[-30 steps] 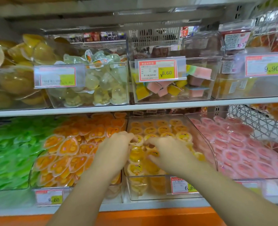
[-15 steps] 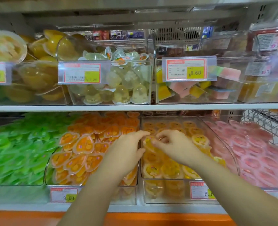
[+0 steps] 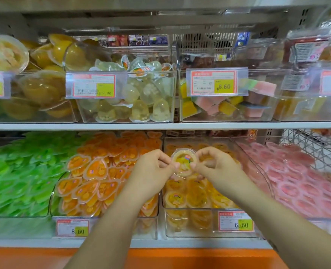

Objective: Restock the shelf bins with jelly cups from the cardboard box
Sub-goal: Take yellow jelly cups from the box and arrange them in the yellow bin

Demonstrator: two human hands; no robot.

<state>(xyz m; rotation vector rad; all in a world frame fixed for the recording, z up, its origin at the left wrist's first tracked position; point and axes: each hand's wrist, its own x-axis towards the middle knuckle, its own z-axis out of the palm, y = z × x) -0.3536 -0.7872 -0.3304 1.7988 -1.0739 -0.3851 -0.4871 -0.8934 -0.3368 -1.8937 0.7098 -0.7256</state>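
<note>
Lifted since a moment ago, one yellow jelly cup is pinched between the left hand and right hand, over its clear bin on the lower shelf.

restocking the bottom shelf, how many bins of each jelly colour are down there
green bin: 1
orange bin: 1
yellow bin: 1
pink bin: 1
total: 4
</note>
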